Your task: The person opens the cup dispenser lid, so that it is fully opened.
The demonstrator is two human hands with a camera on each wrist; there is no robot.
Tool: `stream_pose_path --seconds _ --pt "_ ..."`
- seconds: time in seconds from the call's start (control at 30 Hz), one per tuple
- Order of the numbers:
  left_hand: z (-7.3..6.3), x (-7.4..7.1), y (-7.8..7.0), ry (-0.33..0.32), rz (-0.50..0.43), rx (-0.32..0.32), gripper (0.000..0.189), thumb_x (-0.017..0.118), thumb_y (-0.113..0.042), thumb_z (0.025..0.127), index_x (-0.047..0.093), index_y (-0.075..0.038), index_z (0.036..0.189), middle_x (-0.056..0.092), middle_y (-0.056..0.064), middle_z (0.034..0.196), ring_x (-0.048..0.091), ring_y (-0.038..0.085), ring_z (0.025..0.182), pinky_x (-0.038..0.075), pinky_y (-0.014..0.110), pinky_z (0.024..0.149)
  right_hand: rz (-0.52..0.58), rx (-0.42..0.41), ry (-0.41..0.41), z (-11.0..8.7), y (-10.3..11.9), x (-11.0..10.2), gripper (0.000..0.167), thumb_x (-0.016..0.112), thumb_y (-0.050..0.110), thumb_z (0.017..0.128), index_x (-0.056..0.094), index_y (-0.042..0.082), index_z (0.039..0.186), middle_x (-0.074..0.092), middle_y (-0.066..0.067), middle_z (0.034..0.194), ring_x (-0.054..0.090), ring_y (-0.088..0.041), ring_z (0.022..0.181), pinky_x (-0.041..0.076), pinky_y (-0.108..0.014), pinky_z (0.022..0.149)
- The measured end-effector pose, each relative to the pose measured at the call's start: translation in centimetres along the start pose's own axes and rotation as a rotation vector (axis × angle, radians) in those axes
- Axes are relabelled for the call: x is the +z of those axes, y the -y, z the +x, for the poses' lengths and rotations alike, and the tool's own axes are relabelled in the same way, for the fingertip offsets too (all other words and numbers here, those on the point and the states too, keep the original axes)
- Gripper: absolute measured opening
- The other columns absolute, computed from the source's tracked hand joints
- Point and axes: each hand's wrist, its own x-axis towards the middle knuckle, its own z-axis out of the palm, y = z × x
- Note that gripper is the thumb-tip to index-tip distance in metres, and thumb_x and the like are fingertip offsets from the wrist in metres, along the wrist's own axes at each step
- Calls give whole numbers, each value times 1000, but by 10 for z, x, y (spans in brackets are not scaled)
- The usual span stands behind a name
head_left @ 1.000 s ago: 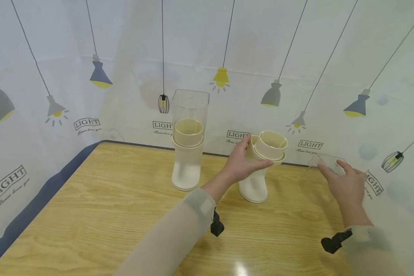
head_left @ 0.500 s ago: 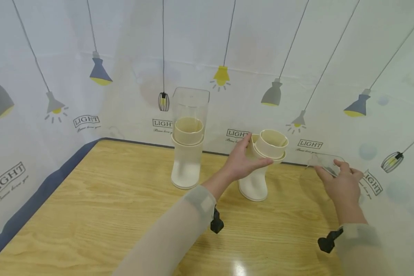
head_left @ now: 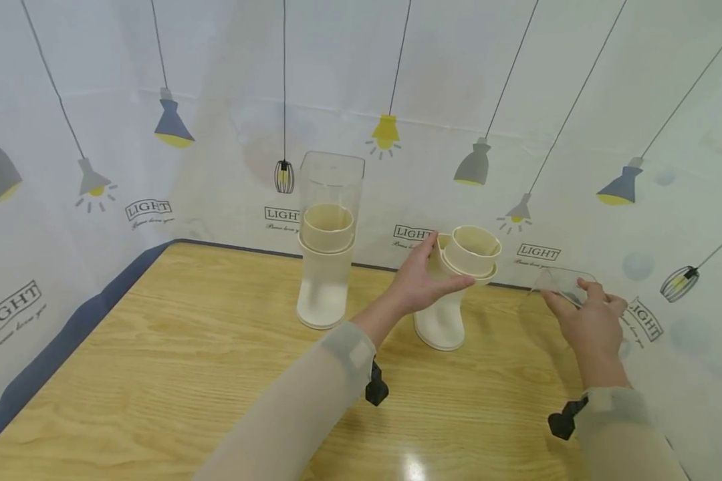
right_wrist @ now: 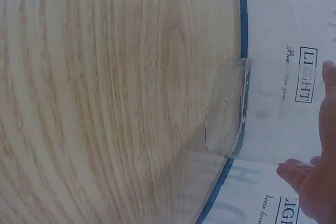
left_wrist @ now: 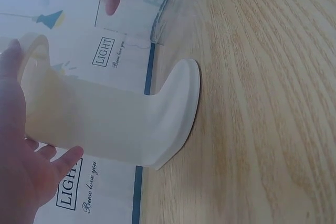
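Observation:
My left hand (head_left: 424,284) grips the upper part of a cream boot-shaped stand (head_left: 442,324), which has a round cup-like collar on top. In the left wrist view the foot of this boot (left_wrist: 173,114) is down at the wooden table, and the fingers wrap its upper end. My right hand (head_left: 592,327) holds a clear plastic container (head_left: 556,277) near its upper end, to the right of the boot. The right wrist view shows the container's clear lower end (right_wrist: 226,108) close to the back edge of the table.
A second cream boot-shaped stand (head_left: 323,294) is upright on the table (head_left: 216,347) to the left, with a clear container (head_left: 333,177) fitted round its collar. Behind the table hangs a pale cloth (head_left: 228,160) printed with lamps.
My right hand has moved slightly to the left with the clear container, closer to the boot-shaped stand. The left hand keeps its hold.

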Motion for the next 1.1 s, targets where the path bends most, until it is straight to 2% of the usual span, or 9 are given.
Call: stream_pose_path --seconds 0.53,0.93,1.1 --pt "4 -1 -1 20 27 14 119 88 -54 90 16 -18 178 26 10 182 32 31 167 33 52 134 -8 -1 -21 0 -1 2 111 55 81 99 21 6 174 9 -44 168 45 -68 130 52 -69 91" --pt "5 -1 -2 23 34 11 119 89 -53 90 17 -19 178 28 11 182 33 32 166 33 52 134 -9 4 -1 -1 2 -1 113 56 81 99 19 6 174 9 -45 168 47 -65 125 54 -62 82" --pt "7 0 0 24 36 32 118 88 -53 91 17 -17 177 29 12 181 32 31 167 33 51 135 -7 4 -9 -2 1 1 112 56 81 99 19 6 174 10 -45 167 49 -62 120 54 -59 77"
